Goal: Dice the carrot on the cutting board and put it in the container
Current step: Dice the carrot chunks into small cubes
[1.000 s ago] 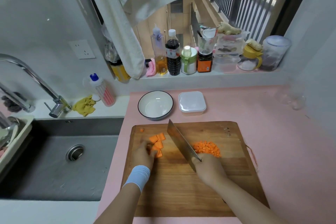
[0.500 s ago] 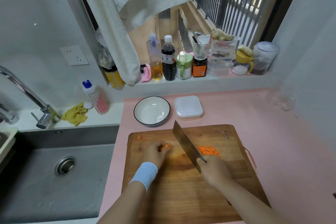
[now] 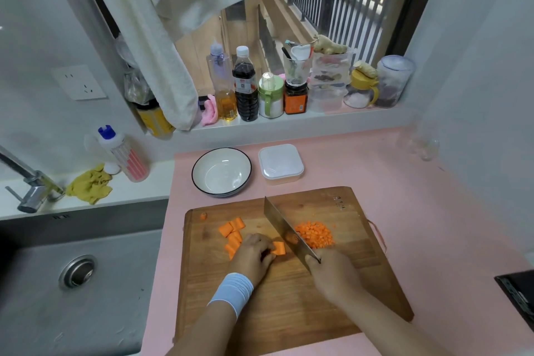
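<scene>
Nearest to me, a rectangular wooden cutting board [image 3: 289,312] lies on a pink countertop [image 3: 419,211], its long side running left to right. My left hand [image 3: 254,254], with a pale blue band [image 3: 232,289] around the wrist, sits near the board's middle. Its fingers are curled down, holding a short orange carrot chunk [image 3: 278,248] against the wood. My right hand [image 3: 332,274] is clenched around the handle of a broad steel cleaver [image 3: 284,228], and the handle is hidden inside my grip. The blade's long axis runs diagonally, from my right hand away and to the left, with the flat blade just right of the held chunk. I cannot tell whether the edge touches it.

Left of my left hand lie several larger orange carrot pieces [image 3: 232,230], and right of the blade is a heap of small diced carrot cubes [image 3: 315,234]. One tiny carrot bit [image 3: 204,215] sits alone near the far left corner.

Beyond the board stand a white round bowl with a dark rim [image 3: 222,172] and, to its right, a square white plastic container with its lid on [image 3: 281,164]. A grey steel sink [image 3: 75,272] lies to the left.
</scene>
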{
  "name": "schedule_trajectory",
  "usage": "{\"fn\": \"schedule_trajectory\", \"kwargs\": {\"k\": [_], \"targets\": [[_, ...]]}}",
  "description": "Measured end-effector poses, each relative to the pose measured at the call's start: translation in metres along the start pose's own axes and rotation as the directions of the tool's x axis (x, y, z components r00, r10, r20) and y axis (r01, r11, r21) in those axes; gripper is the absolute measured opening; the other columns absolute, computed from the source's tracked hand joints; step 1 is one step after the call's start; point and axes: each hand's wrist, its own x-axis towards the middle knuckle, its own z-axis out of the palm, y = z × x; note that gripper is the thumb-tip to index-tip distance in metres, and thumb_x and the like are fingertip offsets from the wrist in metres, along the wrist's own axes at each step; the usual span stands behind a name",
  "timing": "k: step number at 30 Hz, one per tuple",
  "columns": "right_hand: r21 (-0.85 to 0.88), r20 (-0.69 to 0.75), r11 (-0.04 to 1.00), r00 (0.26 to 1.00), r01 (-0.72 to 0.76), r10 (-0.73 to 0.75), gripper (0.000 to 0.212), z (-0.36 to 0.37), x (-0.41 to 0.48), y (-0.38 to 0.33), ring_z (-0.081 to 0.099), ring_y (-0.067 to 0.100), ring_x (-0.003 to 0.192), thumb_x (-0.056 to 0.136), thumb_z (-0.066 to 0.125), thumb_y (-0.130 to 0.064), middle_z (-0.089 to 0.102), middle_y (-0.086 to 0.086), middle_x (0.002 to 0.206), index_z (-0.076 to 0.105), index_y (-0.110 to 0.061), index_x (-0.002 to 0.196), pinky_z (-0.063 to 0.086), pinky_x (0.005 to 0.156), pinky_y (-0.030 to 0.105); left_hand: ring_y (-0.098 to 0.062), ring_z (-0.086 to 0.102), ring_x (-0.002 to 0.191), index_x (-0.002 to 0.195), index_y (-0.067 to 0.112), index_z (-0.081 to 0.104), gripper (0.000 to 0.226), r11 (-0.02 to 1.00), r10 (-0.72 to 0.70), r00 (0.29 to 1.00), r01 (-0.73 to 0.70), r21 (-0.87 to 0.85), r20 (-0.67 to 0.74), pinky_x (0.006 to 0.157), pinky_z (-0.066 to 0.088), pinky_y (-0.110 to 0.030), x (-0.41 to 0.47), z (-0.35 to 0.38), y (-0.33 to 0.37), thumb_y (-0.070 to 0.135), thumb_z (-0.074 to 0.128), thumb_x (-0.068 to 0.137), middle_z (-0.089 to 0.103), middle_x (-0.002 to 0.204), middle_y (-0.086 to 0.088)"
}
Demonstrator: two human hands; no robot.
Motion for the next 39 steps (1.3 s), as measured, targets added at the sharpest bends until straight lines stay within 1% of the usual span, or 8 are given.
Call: {"fn": "schedule_trajectory", "kwargs": {"k": [2,7,11,17,23,26,30,39], "targets": [[-0.026,0.001,1.0,1.0,0.005,-0.005,0.037,0.0,-0.001,0.0,0.061,0.011,0.063,0.103,0.044,-0.037,0.064,-0.005,0.067,0.06,-0.026,0.072,0.041,0.051,0.029,-0.014,0.053,0.101,0.093,0.016,0.073,0.011,1.0,0.01,1.0,-0.01,-0.004,-0.001,0.092,0.046,-0.031,0.002,0.002,0.001,0.017,0.075,0.082,0.064,0.099,0.003],[-0.031,0.0,0.999,1.0,0.015,-0.015,0.037,0.001,0.001,-0.001,0.062,0.012,0.065,0.103,0.043,-0.038,0.064,-0.006,0.068,0.061,-0.027,0.074,0.041,0.052,0.028,-0.012,0.052,0.106,0.089,0.021,0.071,0.013,0.991,0.117,0.992,-0.113,0.072,-0.053,0.089,0.047,-0.025,0.001,0.004,-0.005,0.028,0.075,0.079,0.065,0.109,0.007],[-0.036,-0.014,0.999,0.999,0.033,-0.033,0.036,0.004,0.003,0.0,0.061,0.011,0.065,0.104,0.042,-0.038,0.061,-0.009,0.067,0.058,-0.03,0.072,0.037,0.052,0.028,-0.007,0.051,0.101,0.092,0.024,0.07,0.015,0.981,0.175,0.983,-0.17,0.095,-0.047,0.082,0.052,-0.026,-0.005,0.002,-0.002,0.03,0.071,0.078,0.064,0.102,0.012],[-0.099,-0.045,0.992,0.996,0.073,-0.078,0.031,0.009,0.001,0.001,0.062,0.014,0.077,0.104,0.039,-0.04,0.065,-0.011,0.08,0.067,-0.031,0.096,0.047,0.065,0.03,-0.007,0.045,0.085,0.087,0.026,0.071,0.021,0.983,0.171,0.982,-0.164,0.076,-0.086,0.066,0.049,-0.024,-0.017,0.012,0.003,0.037,0.081,0.072,0.055,0.085,0.011],[-0.202,-0.09,0.967,0.98,0.155,-0.175,0.029,0.012,-0.007,0.006,0.067,0.018,0.095,0.103,0.039,-0.04,0.071,-0.005,0.097,0.064,-0.039,0.118,0.047,0.074,0.032,-0.013,0.053,0.097,0.09,0.014,0.071,0.019,0.957,0.288,0.946,-0.289,0.017,-0.151,0.08,0.05,-0.024,-0.017,0.018,0.007,0.031,0.063,0.09,0.06,0.098,0.002],[-0.281,-0.093,0.937,0.966,0.207,-0.241,0.03,0.013,-0.011,0.012,0.067,0.015,0.092,0.102,0.039,-0.041,0.071,-0.006,0.097,0.062,-0.04,0.123,0.042,0.068,0.028,-0.02,0.058,0.098,0.096,0.011,0.07,0.013,0.927,0.374,0.915,-0.376,0.02,-0.154,0.081,0.052,-0.033,-0.017,0.023,0.005,0.016,0.058,0.094,0.063,0.1,-0.002],[-0.346,-0.087,0.896,0.941,0.279,-0.327,0.037,0.014,-0.014,0.018,0.066,0.013,0.09,0.101,0.039,-0.041,0.07,-0.009,0.096,0.053,-0.047,0.135,0.041,0.067,0.026,-0.024,0.058,0.113,0.104,0.009,0.072,0.018,0.914,0.402,0.898,-0.407,0.014,-0.176,0.098,0.048,-0.031,-0.019,0.026,0.001,0.012,0.059,0.092,0.067,0.112,-0.006],[-0.442,-0.083,0.864,0.948,0.24,-0.306,0.033,0.005,-0.014,0.024,0.066,0.013,0.091,0.102,0.039,-0.041,0.07,-0.004,0.099,0.065,-0.032,0.121,0.033,0.068,0.022,-0.023,0.06,0.113,0.105,0.01,0.073,0.019,0.91,0.405,0.898,-0.414,-0.017,-0.172,0.105,0.042,-0.024,-0.021,0.024,0.003,0.011,0.06,0.092,0.068,0.113,-0.005]]}}
